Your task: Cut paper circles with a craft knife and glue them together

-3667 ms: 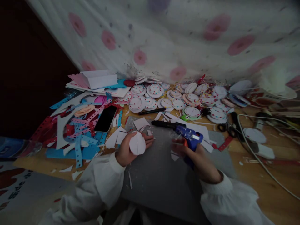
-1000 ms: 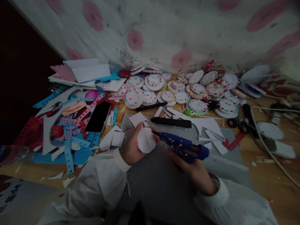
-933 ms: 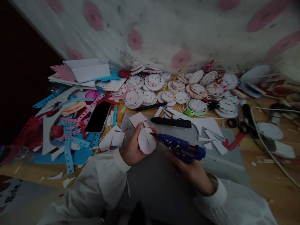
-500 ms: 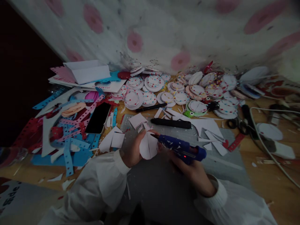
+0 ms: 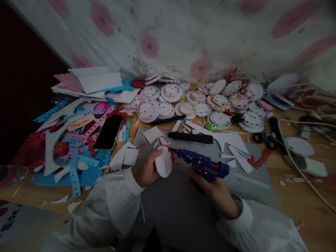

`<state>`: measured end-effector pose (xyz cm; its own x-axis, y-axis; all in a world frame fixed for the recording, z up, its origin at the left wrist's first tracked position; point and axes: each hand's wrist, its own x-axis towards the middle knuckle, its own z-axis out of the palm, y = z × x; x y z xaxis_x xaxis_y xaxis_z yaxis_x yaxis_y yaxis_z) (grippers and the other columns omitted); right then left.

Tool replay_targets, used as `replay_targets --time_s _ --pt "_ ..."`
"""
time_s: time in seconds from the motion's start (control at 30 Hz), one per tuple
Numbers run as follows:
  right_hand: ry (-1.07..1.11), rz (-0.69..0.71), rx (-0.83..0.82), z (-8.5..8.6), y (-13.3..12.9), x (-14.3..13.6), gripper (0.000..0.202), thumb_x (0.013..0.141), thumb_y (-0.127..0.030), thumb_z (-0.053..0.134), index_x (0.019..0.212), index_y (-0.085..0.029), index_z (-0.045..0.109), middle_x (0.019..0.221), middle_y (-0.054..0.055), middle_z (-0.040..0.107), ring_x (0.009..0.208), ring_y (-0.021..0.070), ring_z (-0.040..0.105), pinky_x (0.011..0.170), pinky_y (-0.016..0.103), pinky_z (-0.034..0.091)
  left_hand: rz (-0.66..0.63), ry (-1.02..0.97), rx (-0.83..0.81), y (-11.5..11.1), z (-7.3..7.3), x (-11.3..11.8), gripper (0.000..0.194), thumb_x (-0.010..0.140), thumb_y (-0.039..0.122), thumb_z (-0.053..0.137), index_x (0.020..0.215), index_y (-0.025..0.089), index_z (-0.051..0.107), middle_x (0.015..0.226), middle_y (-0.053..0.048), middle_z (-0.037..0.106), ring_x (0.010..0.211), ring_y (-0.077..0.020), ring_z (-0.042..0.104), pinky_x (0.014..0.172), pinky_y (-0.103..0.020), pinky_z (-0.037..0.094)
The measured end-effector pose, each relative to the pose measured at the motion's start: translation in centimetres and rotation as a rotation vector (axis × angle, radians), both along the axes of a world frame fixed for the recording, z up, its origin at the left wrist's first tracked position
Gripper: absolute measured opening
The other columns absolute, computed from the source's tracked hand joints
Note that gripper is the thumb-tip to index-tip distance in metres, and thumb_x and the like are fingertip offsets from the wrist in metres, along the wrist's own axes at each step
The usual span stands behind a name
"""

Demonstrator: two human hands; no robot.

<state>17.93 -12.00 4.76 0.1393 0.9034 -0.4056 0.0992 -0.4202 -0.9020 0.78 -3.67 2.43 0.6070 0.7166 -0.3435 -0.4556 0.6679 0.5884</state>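
Holding a white disc, the left grip is closed; the right grip clasps a blue glue gun.

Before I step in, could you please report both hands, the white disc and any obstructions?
Left hand holding white disc. Right hand gripping blue glue gun, nozzle at disc's edge, contact unclear. White paper scraps just beyond.

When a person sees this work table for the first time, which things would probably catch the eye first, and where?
Probably the blue plastic glue gun with its glowing red light, held in the right hand and pointing toward the flat round white disc in the left hand. Behind them crowd many layered round white pieces edged with coloured dots. At the left lies a heap of red, pink and blue strips.
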Motion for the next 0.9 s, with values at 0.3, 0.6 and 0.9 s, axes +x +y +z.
replay_targets --time_s 0.3,0.6,0.9 --pt "0.044 -0.017 -0.057 0.1 0.0 0.33 0.049 0.071 -0.065 0.062 0.057 -0.019 0.055 0.051 0.0 0.053 0.048 0.0112 0.045 0.048 0.026 0.037 -0.015 -0.047 -0.038 0.13 0.19 -0.26 0.051 0.034 0.008 0.044 0.083 0.018 0.058 0.076 -0.001 0.047 0.071 -0.0151 0.046 0.07 -0.029 0.039" --pt "0.044 0.021 -0.041 -0.21 -0.15 0.24 0.047 0.072 -0.064 0.062 0.062 -0.019 0.055 0.053 0.0 0.054 0.051 0.0133 0.049 0.051 0.027 0.04 -0.038 -0.045 -0.024 0.11 0.1 -0.03 0.052 0.034 0.009 0.045 0.083 0.021 0.061 0.073 -0.001 0.047 0.069 -0.0161 0.042 0.068 -0.029 0.036" --pt "0.067 -0.013 -0.055 0.02 -0.03 0.09 0.052 0.066 -0.07 0.064 0.06 -0.019 0.054 0.05 0.0 0.052 0.048 0.0114 0.046 0.048 0.026 0.038 -0.111 -0.007 0.023 0.14 -0.16 -0.53 0.041 0.049 0.013 0.065 0.09 0.018 0.061 0.08 -0.001 0.058 0.073 -0.0135 0.052 0.067 -0.024 0.04"
